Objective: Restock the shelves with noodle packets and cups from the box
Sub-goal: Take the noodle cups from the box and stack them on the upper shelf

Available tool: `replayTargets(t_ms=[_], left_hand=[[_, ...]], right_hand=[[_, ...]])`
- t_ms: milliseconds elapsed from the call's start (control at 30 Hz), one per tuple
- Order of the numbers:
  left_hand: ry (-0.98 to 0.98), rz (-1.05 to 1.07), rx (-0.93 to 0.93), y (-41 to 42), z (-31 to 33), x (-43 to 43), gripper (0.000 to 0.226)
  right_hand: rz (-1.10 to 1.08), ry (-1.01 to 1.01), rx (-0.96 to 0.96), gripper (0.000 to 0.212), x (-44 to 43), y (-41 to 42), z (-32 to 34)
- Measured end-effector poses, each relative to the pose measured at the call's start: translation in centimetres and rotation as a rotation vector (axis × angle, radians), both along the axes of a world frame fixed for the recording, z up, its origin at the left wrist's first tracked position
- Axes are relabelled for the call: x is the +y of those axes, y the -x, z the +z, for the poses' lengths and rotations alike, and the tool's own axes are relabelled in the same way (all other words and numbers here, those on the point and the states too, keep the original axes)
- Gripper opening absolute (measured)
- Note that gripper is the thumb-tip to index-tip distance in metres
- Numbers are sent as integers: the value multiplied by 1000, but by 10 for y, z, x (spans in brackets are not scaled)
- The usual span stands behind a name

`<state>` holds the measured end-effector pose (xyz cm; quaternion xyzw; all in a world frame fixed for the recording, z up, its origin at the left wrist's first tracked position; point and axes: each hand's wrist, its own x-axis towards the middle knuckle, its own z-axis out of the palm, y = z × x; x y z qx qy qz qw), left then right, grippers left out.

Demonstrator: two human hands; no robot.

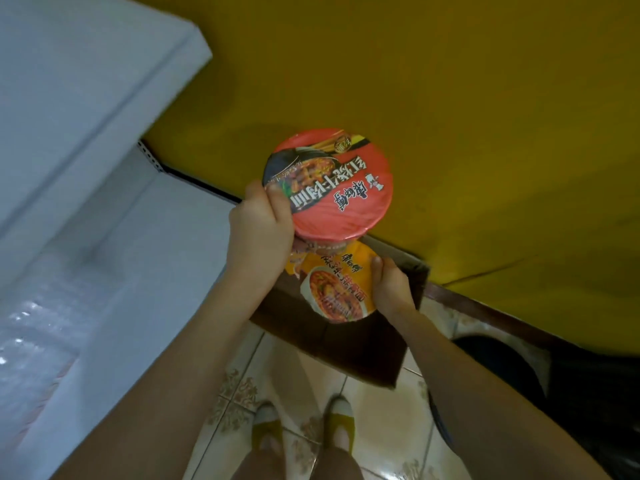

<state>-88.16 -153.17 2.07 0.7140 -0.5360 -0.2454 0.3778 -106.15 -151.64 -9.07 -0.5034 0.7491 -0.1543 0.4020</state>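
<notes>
Above the open cardboard box (346, 344), the left hand (261, 230) grips a red-lidded noodle cup (329, 183) by its rim, while the right hand (391, 285) clasps a glossy yellow cup (334, 289) just below. This looks like the lifting-out step; next, both round, film-slick cups need carrying to the white shelves (104, 202) left of the box.

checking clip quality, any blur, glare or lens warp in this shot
Head view: white shelves smeared by blur with glare low left; red noodle cup lid print readable, yellow packet softer; wide-angle bending at edges; glare on floor tiles.
</notes>
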Motion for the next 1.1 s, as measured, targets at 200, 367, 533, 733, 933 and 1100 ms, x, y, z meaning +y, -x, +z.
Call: replayTargets(t_ms=[200,367,533,733,933,1100], left_hand=[[6,-95,113,3,134,20,27],[112,-87,-4,4,230,38,30],[163,-57,-31,7,313,71,36],[238,-15,17,13,391,139,36],[221,68,53,9,471,213,37],[251,121,91,1,527,270,37]], right_hand=[[13,97,22,42,29,1,140],[105,111,67,44,50,1,235],[215,160,86,41,79,9,319],[349,273,113,34,126,23,401],[466,385,109,35,177,28,467],[564,418,73,37,208,17,513]])
